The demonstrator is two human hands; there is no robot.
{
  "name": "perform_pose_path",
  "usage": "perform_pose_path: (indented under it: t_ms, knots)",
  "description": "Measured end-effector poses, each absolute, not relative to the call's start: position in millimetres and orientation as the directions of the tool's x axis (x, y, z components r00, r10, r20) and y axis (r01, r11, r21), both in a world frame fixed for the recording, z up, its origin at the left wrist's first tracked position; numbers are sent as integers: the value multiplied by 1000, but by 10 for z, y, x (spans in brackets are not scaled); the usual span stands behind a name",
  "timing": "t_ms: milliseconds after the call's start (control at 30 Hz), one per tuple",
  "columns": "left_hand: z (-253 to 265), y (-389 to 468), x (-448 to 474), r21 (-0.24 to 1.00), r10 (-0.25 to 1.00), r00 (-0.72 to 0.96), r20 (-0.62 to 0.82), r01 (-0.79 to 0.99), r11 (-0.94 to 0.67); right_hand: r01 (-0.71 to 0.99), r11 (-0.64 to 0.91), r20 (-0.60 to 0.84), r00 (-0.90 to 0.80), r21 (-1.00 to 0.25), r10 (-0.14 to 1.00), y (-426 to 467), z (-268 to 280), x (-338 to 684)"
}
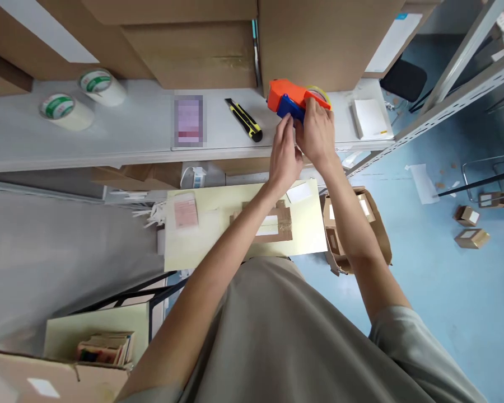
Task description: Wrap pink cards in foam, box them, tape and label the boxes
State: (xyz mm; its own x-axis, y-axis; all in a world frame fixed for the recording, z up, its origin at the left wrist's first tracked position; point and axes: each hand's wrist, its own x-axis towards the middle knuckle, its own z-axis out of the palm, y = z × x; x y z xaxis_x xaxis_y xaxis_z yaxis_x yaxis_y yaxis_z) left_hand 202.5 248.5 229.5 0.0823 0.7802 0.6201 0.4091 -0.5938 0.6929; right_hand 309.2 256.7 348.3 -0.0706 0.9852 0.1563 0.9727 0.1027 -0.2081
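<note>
Over the shelf, an orange and blue tape dispenser (286, 94) is in my hands, tilted, with a yellowish tape roll (319, 92) at its right end. My right hand (319, 134) is closed around its right part. The fingers of my left hand (284, 157) are drawn together at the blue part of the dispenser; their tips are partly hidden. Left of the dispenser lies a black and yellow utility knife (244, 120) on the shelf. Below my hands, a small brown cardboard package (284, 224) with a white label rests on the pale yellow table (218, 252).
Two tape rolls (105, 89) stand on the grey shelf (143, 126), left of a blurred purple item (189, 118). Large cardboard boxes (193, 56) line its back. A stack of white paper (369, 118) lies at right. An open carton (380, 238) with small boxes stands on the floor.
</note>
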Motion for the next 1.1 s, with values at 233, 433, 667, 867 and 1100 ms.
perform_pose_path:
  t_ms: [233,433,667,867,1100]
  knots:
    - [2305,2514,1670,699,812,145,565,439,-565,982,6,136,20,-188,991,2780,3219,2823]
    - [2336,2572,928,812,869,-42,493,382,-442,869,274,294,-157,-413,943,2922,3245,1948]
    - [2282,2533,-390,856,885,-198,420,411,-315,767,419,201,-368,-487,908,3264,3040,789]
    - [2250,2418,-1052,839,852,-253,458,438,-321,773,375,133,-360,-512,923,3531,2614,505]
    - [2028,1476,-1011,874,889,-311,335,455,-170,704,435,354,-271,-562,895,2566,2783,1130]
